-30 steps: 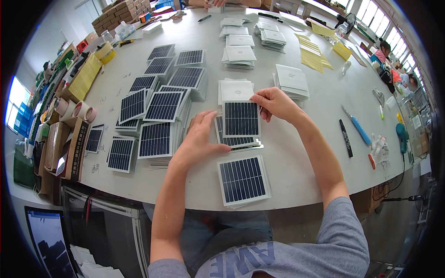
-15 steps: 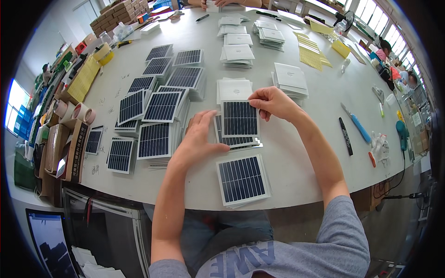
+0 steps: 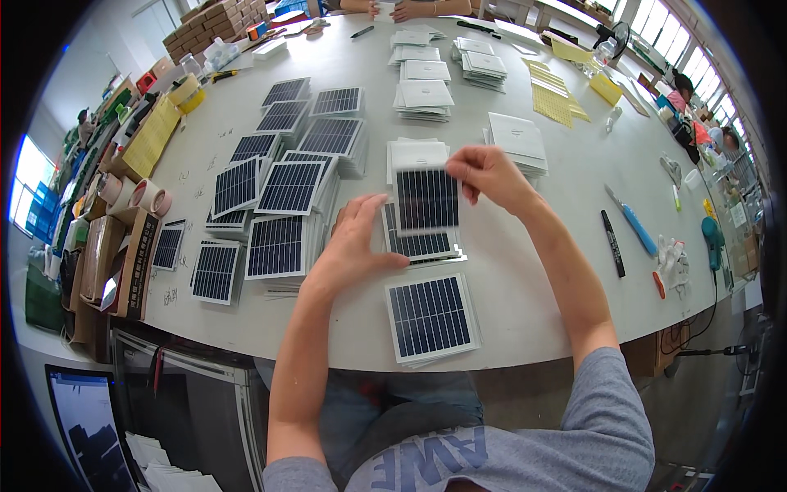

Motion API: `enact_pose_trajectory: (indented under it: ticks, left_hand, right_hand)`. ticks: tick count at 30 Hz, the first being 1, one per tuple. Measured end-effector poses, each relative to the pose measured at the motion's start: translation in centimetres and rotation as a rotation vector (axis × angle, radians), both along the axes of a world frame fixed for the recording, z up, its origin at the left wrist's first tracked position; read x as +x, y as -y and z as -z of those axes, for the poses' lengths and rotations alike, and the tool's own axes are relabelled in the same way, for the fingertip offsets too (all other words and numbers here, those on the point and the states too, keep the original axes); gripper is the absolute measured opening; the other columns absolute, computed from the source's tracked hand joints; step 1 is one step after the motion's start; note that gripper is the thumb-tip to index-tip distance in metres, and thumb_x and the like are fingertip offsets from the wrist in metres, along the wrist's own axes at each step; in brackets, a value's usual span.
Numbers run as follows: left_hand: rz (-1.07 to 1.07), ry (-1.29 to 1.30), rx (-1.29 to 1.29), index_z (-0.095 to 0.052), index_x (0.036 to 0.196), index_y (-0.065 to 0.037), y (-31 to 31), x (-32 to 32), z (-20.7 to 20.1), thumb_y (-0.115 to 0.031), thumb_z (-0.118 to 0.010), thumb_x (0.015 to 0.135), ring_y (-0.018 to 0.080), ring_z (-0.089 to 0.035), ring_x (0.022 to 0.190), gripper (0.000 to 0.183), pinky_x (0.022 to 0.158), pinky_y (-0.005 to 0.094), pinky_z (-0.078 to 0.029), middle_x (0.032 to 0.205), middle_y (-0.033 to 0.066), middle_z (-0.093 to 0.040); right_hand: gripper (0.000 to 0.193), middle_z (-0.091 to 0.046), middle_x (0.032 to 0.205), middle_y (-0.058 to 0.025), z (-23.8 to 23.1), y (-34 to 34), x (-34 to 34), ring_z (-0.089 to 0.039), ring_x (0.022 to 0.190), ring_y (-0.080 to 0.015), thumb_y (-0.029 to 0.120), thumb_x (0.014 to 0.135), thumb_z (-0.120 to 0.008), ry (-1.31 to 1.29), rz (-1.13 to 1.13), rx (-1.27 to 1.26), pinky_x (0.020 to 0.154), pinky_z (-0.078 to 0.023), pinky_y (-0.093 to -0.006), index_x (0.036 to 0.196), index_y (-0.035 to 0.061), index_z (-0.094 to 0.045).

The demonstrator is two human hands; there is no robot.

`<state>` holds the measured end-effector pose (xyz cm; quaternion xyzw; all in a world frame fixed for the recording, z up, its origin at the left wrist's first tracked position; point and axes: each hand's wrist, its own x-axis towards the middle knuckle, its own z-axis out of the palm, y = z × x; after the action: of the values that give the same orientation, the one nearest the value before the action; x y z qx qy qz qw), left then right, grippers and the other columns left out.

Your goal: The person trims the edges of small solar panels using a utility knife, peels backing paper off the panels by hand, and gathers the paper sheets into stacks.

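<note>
A small solar panel, dark with a white border and slightly blurred, is pinched at its upper right corner by my right hand. It hangs over a short stack of solar panels, covering much of the top one. My left hand lies along the left side of that stack, fingers stretched and thumb apart, holding nothing. Nearer to me rests another stack of solar panels, face up. Just beyond the held panel sits a pile of panels with white backs upward.
Several stacks of face-up panels stand on the left. White-backed piles lie at the far middle and right. A black marker, a blue-handled knife and gloves lie on the right. Another person's hands are across the table.
My right hand has lifted the pinched panel slightly farther from me, uncovering more of the stack beneath. The left hand stays nearly in place.
</note>
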<state>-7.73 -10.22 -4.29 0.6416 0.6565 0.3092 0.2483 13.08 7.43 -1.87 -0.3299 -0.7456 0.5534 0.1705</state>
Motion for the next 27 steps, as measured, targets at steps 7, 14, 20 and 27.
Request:
enact_pose_trajectory:
  ticks: [7, 14, 20, 27]
  left_hand:
    - [-0.004, 0.037, -0.003, -0.036, 0.143, -0.009, 0.1, 0.2, -0.2, -0.015, -0.088, 0.062, 0.0322, -0.041, 0.133, 0.097, 0.114, 0.0399, -0.035, 0.143, 0.0147, -0.040]
    - [-0.001, 0.058, 0.000, -0.033, 0.145, -0.011, 0.0, 0.1, 0.1, -0.019, -0.090, 0.060, 0.0319, -0.040, 0.132, 0.103, 0.113, 0.0421, -0.036, 0.144, 0.0124, -0.037]
    - [-0.070, 0.167, 0.018, -0.028, 0.148, -0.005, 0.5, 0.1, 0.1, -0.023, -0.091, 0.057, 0.0330, -0.036, 0.135, 0.112, 0.115, 0.0428, -0.033, 0.149, 0.0133, -0.030]
    - [-0.030, -0.128, -0.091, -0.030, 0.146, -0.004, -0.1, 0.7, -0.6, -0.025, -0.091, 0.056, 0.0340, -0.027, 0.142, 0.111, 0.119, 0.0417, -0.026, 0.151, 0.0175, -0.028]
  right_hand:
    - [0.009, -0.068, 0.083, -0.0037, 1.1, -0.9, -1.1, -0.063, 0.073, -0.0102, 0.005, 0.089, -0.069, -0.422, 0.295, 0.421, 0.069, -0.055, -0.0257, 0.096, 0.0000, -0.071]
    - [0.015, -0.066, 0.079, -0.0018, 0.0, 1.6, -0.3, -0.055, 0.070, -0.0067, 0.017, 0.088, -0.072, 0.066, -0.076, 0.468, 0.059, -0.044, -0.0261, 0.096, 0.0047, -0.071]
    - [0.013, -0.063, 0.072, -0.0020, -2.2, 1.5, -0.9, -0.060, 0.065, -0.0091, 0.011, 0.092, -0.067, -0.103, 0.171, 0.288, 0.054, -0.047, -0.0226, 0.099, 0.0003, -0.070]
    - [0.014, -0.067, 0.088, -0.0097, 1.0, 0.6, -0.1, -0.061, 0.071, -0.0183, 0.010, 0.086, -0.072, 0.007, 0.113, 0.815, 0.066, -0.050, -0.0297, 0.098, 0.0018, -0.071]
